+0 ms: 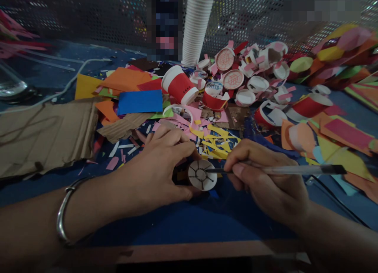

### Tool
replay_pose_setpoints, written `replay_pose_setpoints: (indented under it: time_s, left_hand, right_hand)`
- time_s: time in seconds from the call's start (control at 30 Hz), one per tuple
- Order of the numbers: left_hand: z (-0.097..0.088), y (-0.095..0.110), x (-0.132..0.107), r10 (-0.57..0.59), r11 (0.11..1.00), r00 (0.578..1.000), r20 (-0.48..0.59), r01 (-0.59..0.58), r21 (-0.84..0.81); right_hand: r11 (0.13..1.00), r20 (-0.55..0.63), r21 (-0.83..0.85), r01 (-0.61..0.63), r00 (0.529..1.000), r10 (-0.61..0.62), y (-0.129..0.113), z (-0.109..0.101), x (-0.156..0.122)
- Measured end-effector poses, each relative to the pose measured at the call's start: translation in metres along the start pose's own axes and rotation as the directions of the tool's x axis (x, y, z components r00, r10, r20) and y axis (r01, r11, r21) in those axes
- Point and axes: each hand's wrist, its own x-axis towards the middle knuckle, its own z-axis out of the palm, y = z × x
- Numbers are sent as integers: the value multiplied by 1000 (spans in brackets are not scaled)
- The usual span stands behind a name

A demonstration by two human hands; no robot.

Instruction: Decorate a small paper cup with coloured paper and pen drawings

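A small white paper cup piece stands on the blue table with its round face up. Black lines on that face form an inner ring with spokes running to the rim. My left hand is closed round its left side, thumb in front and fingers behind. In my right hand a clear-barrelled pen is pinched between thumb and fingers, lying almost level. Its dark tip touches or hovers just over the drawn ring; I cannot tell which. A silver bangle circles my left wrist.
Paper scraps litter the table behind my hands. Corrugated cardboard lies at left, a blue card and a red-and-white paper cup farther back. Cut cup pieces pile up near a white ribbed pipe. Coloured paper spreads at right.
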Motion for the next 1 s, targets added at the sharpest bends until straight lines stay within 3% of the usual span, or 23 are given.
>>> replay_pose_setpoints:
  time_s: [1.0]
  left_hand:
    - [0,0,-1,3,1000,1000,-5,-3,3]
  right_hand:
    - [999,11,-36,36,999,-35,-2,-3,2]
